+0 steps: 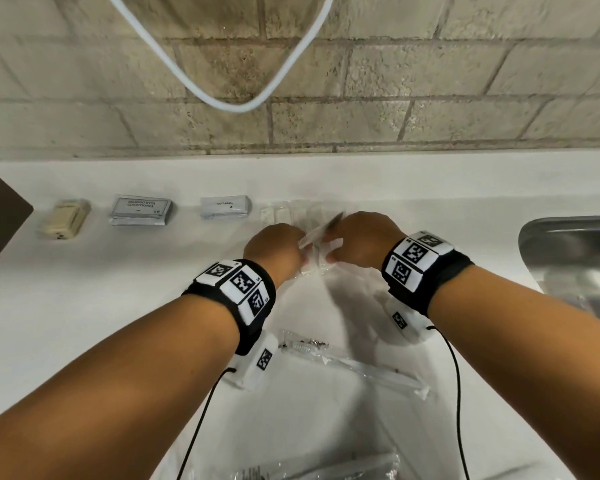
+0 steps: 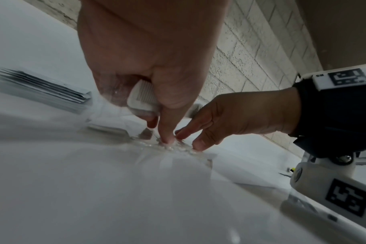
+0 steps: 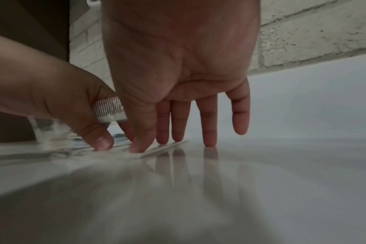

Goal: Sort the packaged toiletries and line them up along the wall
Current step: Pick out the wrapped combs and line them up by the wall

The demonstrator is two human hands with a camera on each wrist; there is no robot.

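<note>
Both hands meet at the middle of the white table [image 1: 84, 323], a little near of the row along the brick wall [image 1: 395, 98]. The left hand [image 1: 274, 249] pinches a white comb in clear wrap [image 2: 143, 97] between thumb and curled fingers, one end jutting up. The right hand [image 1: 364, 242] has its fingers straight and spread, tips pressing flat clear packets [image 3: 157, 149] onto the table. Along the wall, left to right, lie a cream soap packet [image 1: 65, 220], a shampoo sachet stack [image 1: 141, 209], a toothpaste sachet stack [image 1: 225, 206] and wrapped combs [image 1: 281, 213]. Nearer, a wrapped toothbrush [image 1: 354, 365] lies on the table; a steel sink [image 1: 575, 258] is at the right.
</note>
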